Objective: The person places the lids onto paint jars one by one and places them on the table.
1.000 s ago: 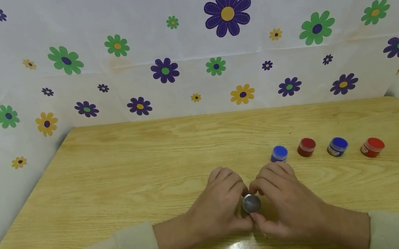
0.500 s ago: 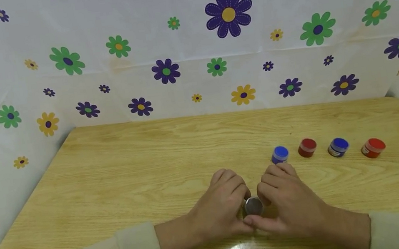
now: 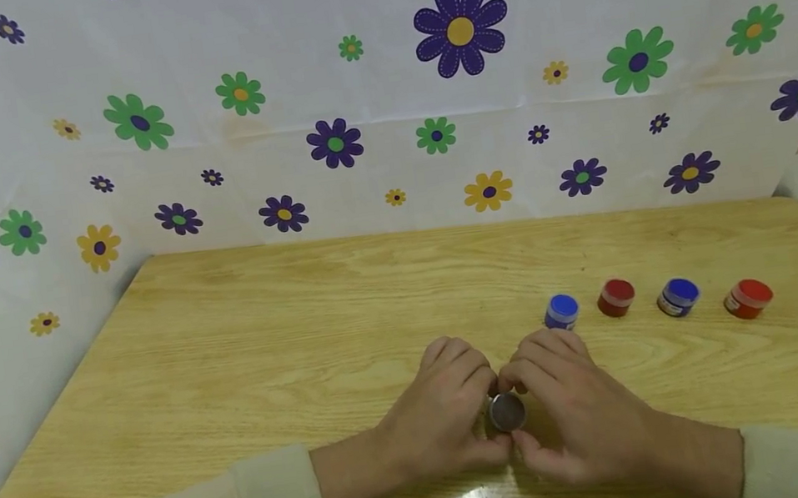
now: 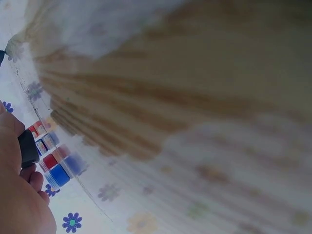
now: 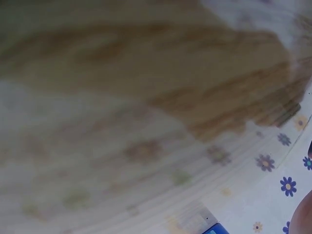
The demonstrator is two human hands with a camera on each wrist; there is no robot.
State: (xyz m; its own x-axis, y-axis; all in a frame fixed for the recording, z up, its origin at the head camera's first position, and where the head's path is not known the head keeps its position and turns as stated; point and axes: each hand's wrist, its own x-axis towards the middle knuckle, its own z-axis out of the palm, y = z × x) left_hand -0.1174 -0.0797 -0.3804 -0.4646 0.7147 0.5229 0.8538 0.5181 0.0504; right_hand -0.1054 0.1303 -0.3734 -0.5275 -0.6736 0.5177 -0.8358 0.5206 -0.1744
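Observation:
A small round jar with a dark grey top [image 3: 507, 412] stands between both hands near the front of the table. My left hand [image 3: 445, 411] grips its left side, fingers curled at the far side and thumb at the near side. From the right, my right hand [image 3: 579, 406] pinches it between curled fingertips and thumb. In the left wrist view the jar shows as a black block [image 4: 29, 147] beside the left hand [image 4: 22, 190]. Only a sliver of the right hand [image 5: 303, 217] appears in the right wrist view. The jar's lower part is hidden.
Beyond the right hand stands a row of small paint jars: a blue jar [image 3: 562, 310], a dark red jar [image 3: 616, 298], a darker blue jar [image 3: 678, 297] and a bright red jar [image 3: 749, 299]. A flowered cloth [image 3: 379, 100] borders the wooden table [image 3: 265, 325].
My right fingers lifted off the jar's far side while the thumb slid left across its near side. Now fingers and thumb are back against it. The left hand keeps its hold.

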